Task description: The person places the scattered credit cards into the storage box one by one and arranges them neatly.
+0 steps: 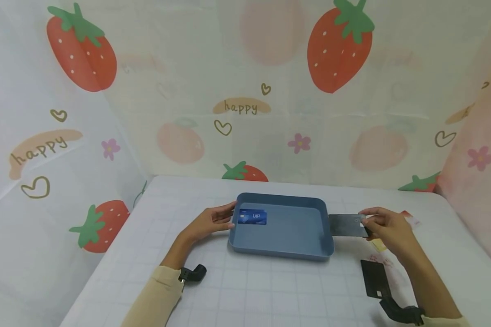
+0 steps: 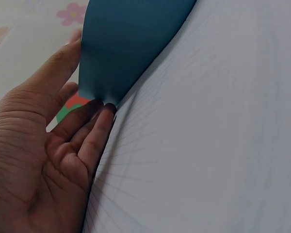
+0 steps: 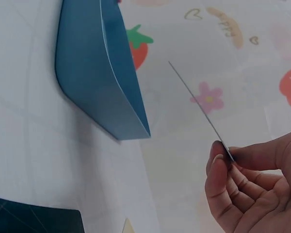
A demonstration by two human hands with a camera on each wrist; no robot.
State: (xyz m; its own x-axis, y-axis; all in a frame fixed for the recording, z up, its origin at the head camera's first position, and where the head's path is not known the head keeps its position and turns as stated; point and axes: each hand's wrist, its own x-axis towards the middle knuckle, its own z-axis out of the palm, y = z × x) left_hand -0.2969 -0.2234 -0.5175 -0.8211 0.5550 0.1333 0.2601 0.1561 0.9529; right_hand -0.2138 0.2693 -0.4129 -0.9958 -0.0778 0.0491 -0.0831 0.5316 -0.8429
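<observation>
The blue tray (image 1: 282,257) lies on the white table, with a blue VIP card (image 1: 252,217) inside at its left end. My left hand (image 1: 207,223) holds the tray's left end; in the left wrist view the fingers of this hand (image 2: 53,141) meet the lower edge of the tray wall (image 2: 126,43). Between thumb and fingers, my right hand (image 1: 388,229) pinches a dark grey card (image 1: 345,225) beside the tray's right end. The right wrist view shows that card (image 3: 199,107) edge-on in the hand (image 3: 252,182), raised and apart from the tray (image 3: 87,73).
A black card (image 1: 375,278) lies on the table (image 1: 286,295) near my right forearm. Partly hidden around the right hand are a yellow card (image 1: 378,245) and a red-and-white item (image 1: 410,218). A strawberry-patterned curtain (image 1: 245,145) stands behind the table.
</observation>
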